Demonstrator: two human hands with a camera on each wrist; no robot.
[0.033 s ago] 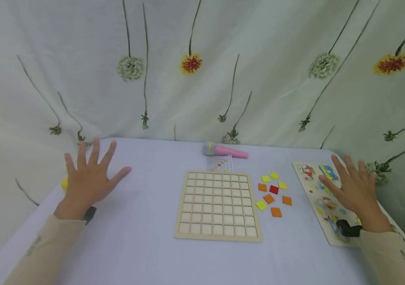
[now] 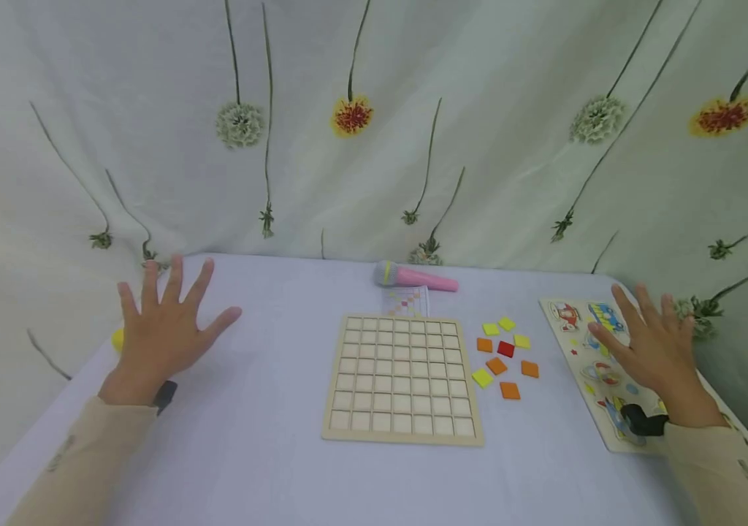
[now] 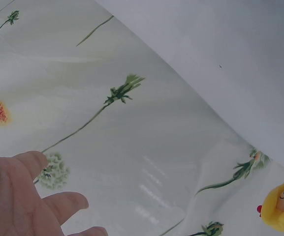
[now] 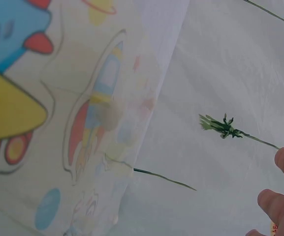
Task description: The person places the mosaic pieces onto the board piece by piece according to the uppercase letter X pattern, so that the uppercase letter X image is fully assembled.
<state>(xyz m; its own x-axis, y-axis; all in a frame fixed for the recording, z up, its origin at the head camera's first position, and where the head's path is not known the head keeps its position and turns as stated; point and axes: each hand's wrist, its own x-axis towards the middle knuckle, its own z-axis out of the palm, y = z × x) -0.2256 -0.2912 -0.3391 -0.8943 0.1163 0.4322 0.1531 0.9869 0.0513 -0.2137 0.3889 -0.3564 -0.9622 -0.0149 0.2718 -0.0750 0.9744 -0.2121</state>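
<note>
My left hand (image 2: 162, 336) is spread with straight fingers over the left side of the table, holding nothing. Beside it, partly hidden, a yellow thing shows; the left wrist view shows it as a doll's head with yellow hair (image 3: 278, 206). Over the picture puzzle board (image 2: 584, 365) at the right, my right hand (image 2: 659, 351) is also spread and holds nothing. Between the hands lies a wooden grid board (image 2: 402, 380) with bare square cells. Several yellow, orange and red square tiles, such as a red tile (image 2: 505, 349), lie flat along its right side.
Behind the grid board lies a small card with a coloured grid pattern (image 2: 407, 301). A pink toy microphone (image 2: 423, 279) lies just beyond the card. A flower-printed cloth (image 2: 321, 175) hangs behind the white-covered table (image 2: 249, 467).
</note>
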